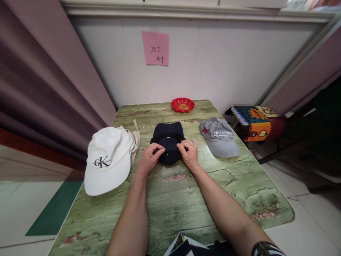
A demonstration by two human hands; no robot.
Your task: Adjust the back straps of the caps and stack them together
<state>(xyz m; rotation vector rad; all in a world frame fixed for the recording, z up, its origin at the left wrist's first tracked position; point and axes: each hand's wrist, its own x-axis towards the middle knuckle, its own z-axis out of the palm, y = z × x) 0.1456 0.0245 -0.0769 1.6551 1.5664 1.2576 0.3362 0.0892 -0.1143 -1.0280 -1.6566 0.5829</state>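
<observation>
A dark navy cap (168, 128) lies in the middle of the table with its brim pointing away from me and its inside partly showing. My left hand (152, 156) pinches the left end of the cap's back strap between thumb and fingers. On the other side, my right hand (189, 151) pinches the right end of the strap; a gap shows between the two ends. To the left sits a white cap (106, 153) with a black "CK" logo, resting against a beige cloth piece with a strap. A grey cap (220, 137) with white lettering is at the right.
A red scalloped dish (182, 105) stands at the table's far edge by the wall. The green wood-patterned table (170, 206) carries everything. A pink note (156, 48) is stuck on the wall. Purple curtains (48, 53) hang left; a stool with a colourful cover (259, 121) stands right.
</observation>
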